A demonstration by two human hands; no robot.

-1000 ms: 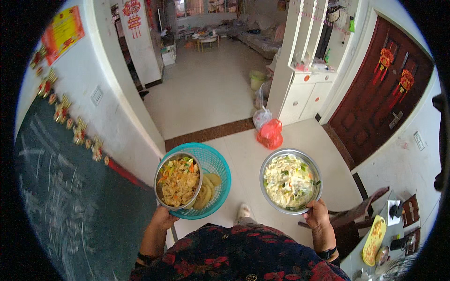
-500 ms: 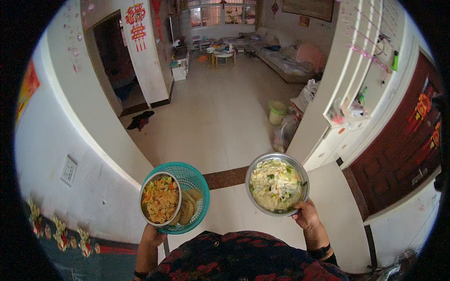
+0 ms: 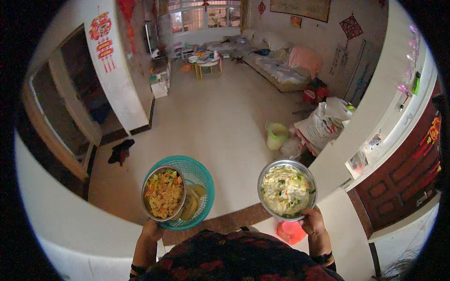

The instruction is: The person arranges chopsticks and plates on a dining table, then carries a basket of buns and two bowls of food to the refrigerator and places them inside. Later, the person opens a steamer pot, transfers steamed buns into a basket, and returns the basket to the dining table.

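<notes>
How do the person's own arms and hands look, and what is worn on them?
Both forearms are bare, with no sleeves over them and no gloves. The left hand has a dark band at its wrist, low in the picture. The right hand has a dark strap or watch at its wrist. Between the arms shows a dark garment with a red flower pattern.

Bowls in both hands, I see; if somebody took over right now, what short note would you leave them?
Left hand: grips the near rim of a teal basket that carries a metal bowl of orange-yellow food and flat round breads beside it.
Right hand: holds a metal bowl of pale food by its near rim.
Done: both loads are lifted, level, nothing spilled.
Left: both are in the air over the tiled floor, not yet set down. A small table stands far ahead; a bucket and a sack lie to the right.
</notes>
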